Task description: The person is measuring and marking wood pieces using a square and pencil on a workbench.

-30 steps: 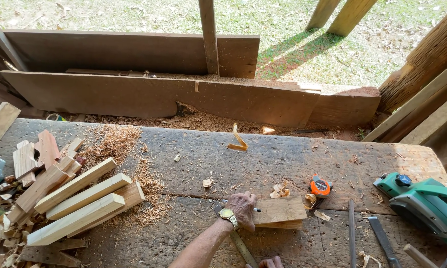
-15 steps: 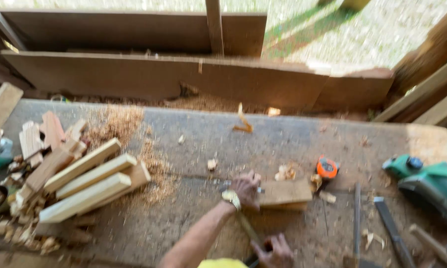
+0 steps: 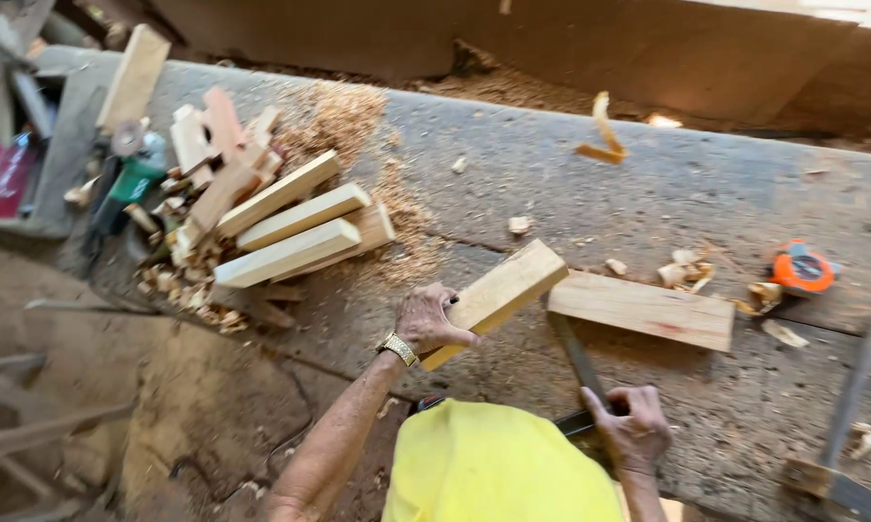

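Note:
My left hand (image 3: 428, 320), with a gold watch on the wrist, grips a pale squared wood block (image 3: 498, 295) and holds it tilted above the workbench (image 3: 551, 184). My right hand (image 3: 633, 425) is closed on the dark handle of a carpenter's square, whose blade (image 3: 575, 350) points toward a flat board (image 3: 643, 309) lying on the bench. The block's far end hangs just left of that board.
Several pale wood bars (image 3: 295, 217) and offcuts are piled at the left, with sawdust (image 3: 343, 116) behind them. An orange tape measure (image 3: 800, 271) and shavings lie at the right. A chisel-like tool (image 3: 846, 406) lies near the right edge. Dirt floor is at lower left.
The view swung down and left. My left hand left the flat board and lifted a wood block. My right hand took hold of the square's handle.

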